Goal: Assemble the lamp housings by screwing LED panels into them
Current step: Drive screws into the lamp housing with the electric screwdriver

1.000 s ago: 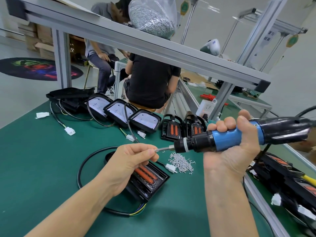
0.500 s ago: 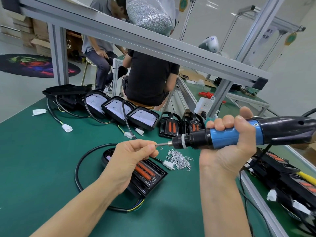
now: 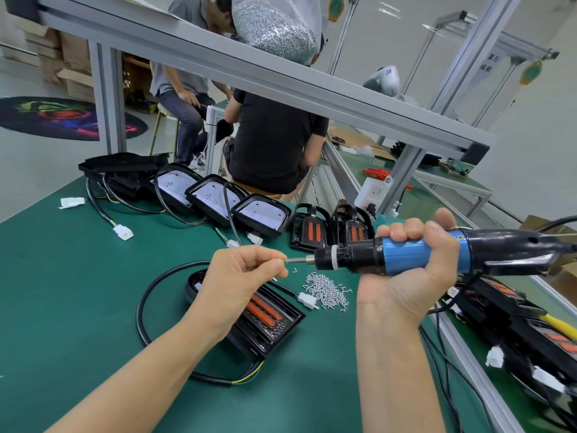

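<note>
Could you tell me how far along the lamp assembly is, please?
Done, apparently: three housings with white panels, lined up at the back. In hand: the left hand sets a screw on the bit of the electric screwdriver gripped by the right hand. Left: the housing below, and others at right.

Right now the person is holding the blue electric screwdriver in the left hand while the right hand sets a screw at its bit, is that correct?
Not quite: the hands are swapped. In the head view the right hand holds the blue electric screwdriver, while the left hand sets a screw at its bit.
</note>
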### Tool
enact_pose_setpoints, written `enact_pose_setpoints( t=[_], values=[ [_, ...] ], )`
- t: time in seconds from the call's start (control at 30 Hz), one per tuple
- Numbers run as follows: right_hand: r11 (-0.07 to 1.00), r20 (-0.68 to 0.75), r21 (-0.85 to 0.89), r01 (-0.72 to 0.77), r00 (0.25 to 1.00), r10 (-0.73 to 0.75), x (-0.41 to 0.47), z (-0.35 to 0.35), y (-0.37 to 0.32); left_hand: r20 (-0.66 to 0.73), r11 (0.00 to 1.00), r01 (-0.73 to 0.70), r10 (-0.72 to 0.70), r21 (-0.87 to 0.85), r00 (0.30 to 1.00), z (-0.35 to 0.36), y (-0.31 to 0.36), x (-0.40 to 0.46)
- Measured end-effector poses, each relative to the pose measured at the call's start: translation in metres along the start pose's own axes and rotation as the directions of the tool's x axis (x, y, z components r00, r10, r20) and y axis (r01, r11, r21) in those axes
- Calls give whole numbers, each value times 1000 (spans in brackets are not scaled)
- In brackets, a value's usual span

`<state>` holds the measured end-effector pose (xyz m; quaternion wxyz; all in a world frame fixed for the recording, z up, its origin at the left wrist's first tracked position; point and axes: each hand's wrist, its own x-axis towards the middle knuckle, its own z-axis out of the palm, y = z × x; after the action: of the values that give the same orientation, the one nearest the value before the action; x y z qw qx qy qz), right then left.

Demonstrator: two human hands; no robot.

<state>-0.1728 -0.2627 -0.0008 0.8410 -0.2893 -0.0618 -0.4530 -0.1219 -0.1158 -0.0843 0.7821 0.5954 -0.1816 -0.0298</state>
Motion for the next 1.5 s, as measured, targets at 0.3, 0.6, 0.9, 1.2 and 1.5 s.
enact_pose_setpoints(
  t=[0.3, 0.6, 0.9, 1.2, 1.5],
  values=[
    [1000, -52, -2, -16, 999, 16, 8, -7, 4, -34, 986, 30, -25, 165, 999, -36, 5, 14],
    [993, -34, -120, -5, 999, 1, 4, -18, 23, -363, 538, 550, -419, 639, 832, -87, -24, 14],
    [976, 27, -217, 4, 1000, 2, -3, -21, 54, -255, 884, 463, -434, 63, 864, -66, -40, 11],
    [966, 43, -257, 6, 999, 5, -6, -16, 70, -224, 964, 264, -266, -37, 938, -57, -43, 5],
    [953, 102, -301, 34, 995, -3, -7, -13, 79, -220, 982, 189, -189, -19, 957, -58, -46, 4]
  ],
)
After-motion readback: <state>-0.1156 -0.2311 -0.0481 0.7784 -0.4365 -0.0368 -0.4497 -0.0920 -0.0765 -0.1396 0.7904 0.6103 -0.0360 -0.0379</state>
